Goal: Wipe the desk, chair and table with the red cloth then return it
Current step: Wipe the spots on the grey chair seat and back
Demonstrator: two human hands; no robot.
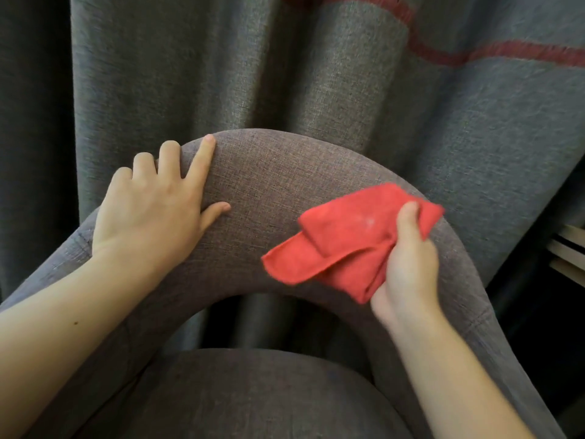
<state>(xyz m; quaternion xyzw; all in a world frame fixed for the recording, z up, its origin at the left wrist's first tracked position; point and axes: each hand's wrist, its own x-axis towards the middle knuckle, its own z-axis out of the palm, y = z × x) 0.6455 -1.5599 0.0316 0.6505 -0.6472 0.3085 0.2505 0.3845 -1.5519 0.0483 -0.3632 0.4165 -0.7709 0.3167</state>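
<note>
A grey-brown fabric chair fills the lower view, its curved backrest arching across the middle and its round seat below. My left hand lies flat on the left top of the backrest, fingers spread over the edge. The folded red cloth is pinched in my right hand, thumb on top. The cloth rests against the right part of the backrest.
A grey curtain with a red stripe hangs in folds right behind the chair. At the far right edge, light wooden slats show in a dark gap beside the curtain.
</note>
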